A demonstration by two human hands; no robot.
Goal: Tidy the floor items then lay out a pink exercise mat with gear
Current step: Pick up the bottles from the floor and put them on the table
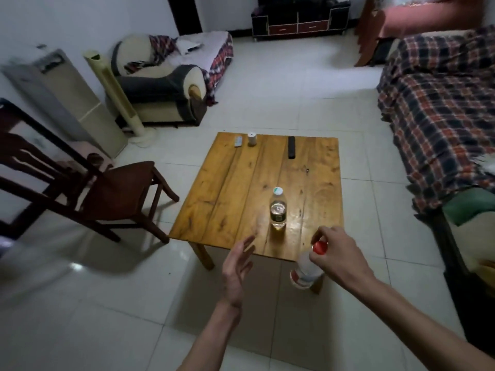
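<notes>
The right hand (338,254) pinches a red-capped bottle (305,271) by its cap; the left hand (238,266) hangs open. Swinging, it could clip the table (227,183) edge.

A low wooden table (230,183) stands on the pale tiled floor (80,303). Near its far edge lie a small light remote (238,141), a white cylinder (251,138) just beside it, and a black remote (291,147) further right. A dark wooden chair (117,194) stands left of the table. Behind it, a tall cream tower fan (115,95) leans beside a beige armchair (163,89) draped with plaid cloth. A plaid-covered sofa (439,108) lines the right side, and a dark cabinet (300,18) stands against the far wall.
</notes>
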